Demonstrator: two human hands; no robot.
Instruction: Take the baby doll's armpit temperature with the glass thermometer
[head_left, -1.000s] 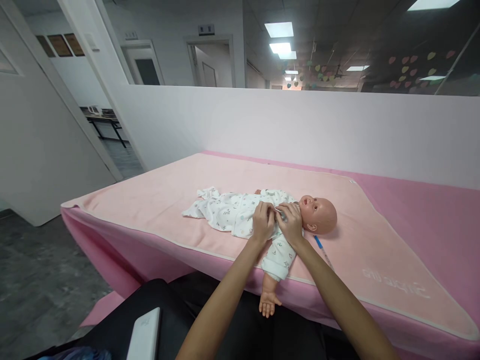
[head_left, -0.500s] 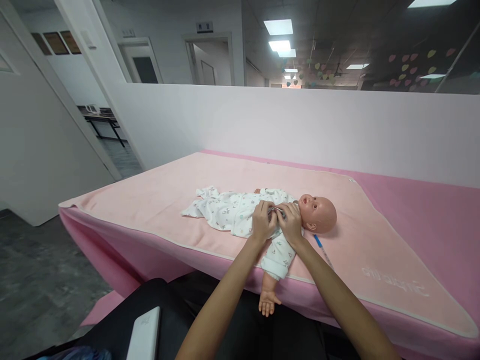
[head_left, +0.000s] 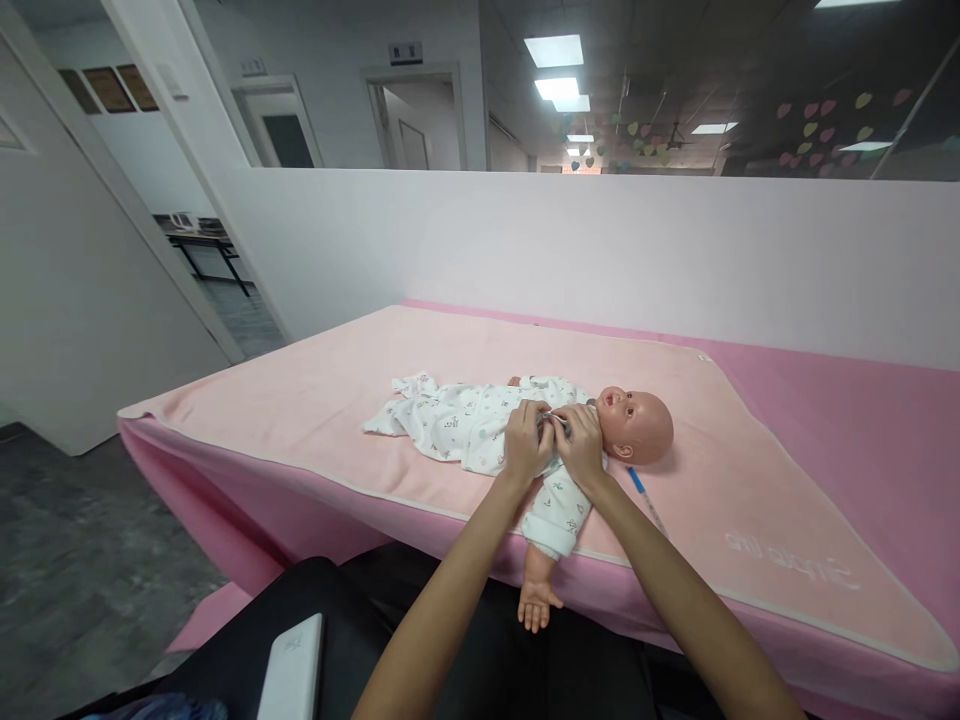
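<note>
A baby doll (head_left: pixel 636 428) lies on its back across the bed, its bare head to the right. It wears a white printed baby outfit (head_left: pixel 465 425). Over the doll's chest, my left hand (head_left: pixel 528 440) and my right hand (head_left: pixel 579 440) meet with bent, closed fingers. A thin pale strip shows between the fingertips of both hands, right at the garment; whether it is a cloth tie cannot be made out. One doll arm (head_left: pixel 537 590) hangs over the near edge between my forearms. The garment under my fingers is partly hidden.
A slim stick with a blue end (head_left: pixel 636 480) lies near the doll's head, partly behind my right forearm. A pink blanket (head_left: pixel 315 390) covers the bed, its side draping down. A white slab-like device (head_left: pixel 291 668) rests on my lap. A white wall (head_left: pixel 525 250) borders the far side.
My fingers have shifted very slightly at the doll's chest, and the pale strip between them shows a little differently. The doll and the blue-ended stick stay put.
</note>
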